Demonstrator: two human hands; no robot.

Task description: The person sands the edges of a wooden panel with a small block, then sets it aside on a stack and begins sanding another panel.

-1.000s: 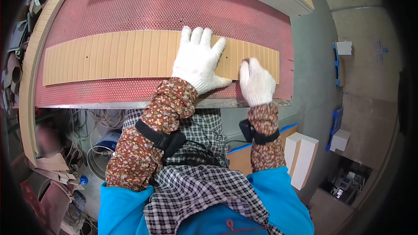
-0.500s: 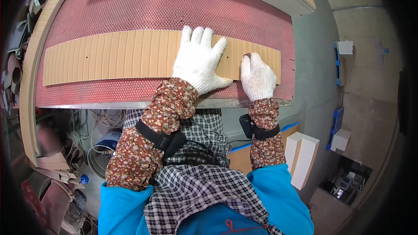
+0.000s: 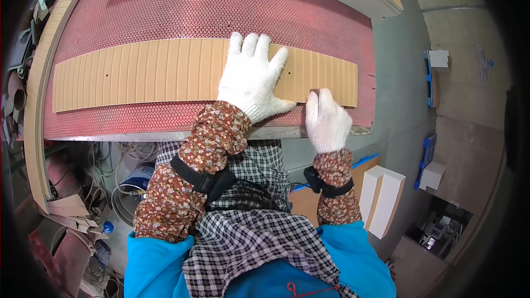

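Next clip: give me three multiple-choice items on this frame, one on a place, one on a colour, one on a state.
1. Where does the grooved wooden panel lie?
A on the red perforated mat
B on the floor
C in a box

2. What colour are the gloves?
A black
B white
C yellow

3. How is the left hand placed?
A clenched in the air
B gripping a tool
C spread flat on the panel

Answers:
1 A, the mat shows around the panel.
2 B, both the left and the right hand wear white.
3 C, fingers splayed on wood.
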